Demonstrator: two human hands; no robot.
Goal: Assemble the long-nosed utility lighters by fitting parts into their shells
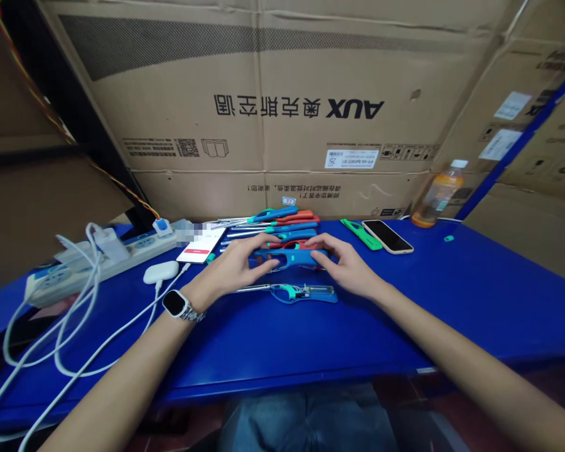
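Observation:
My left hand [238,267] and my right hand [346,267] both grip a blue plastic lighter casing [289,257], one hand at each end, just above the blue table [452,295]. Right below it lies an opened long-nosed lighter [301,292] with a metal tube and teal trigger. Behind my hands lies a row of several long lighters [277,223] in blue, red and teal. A smartwatch [176,304] sits on my left wrist.
A white power strip [98,257] with white cables [66,339] lies at the left. A white phone [201,245], a white earbud case [161,272], a green casing part [360,232], a dark phone [387,236] and an orange drink bottle [437,194] stand about. Cardboard boxes [263,94] wall the back.

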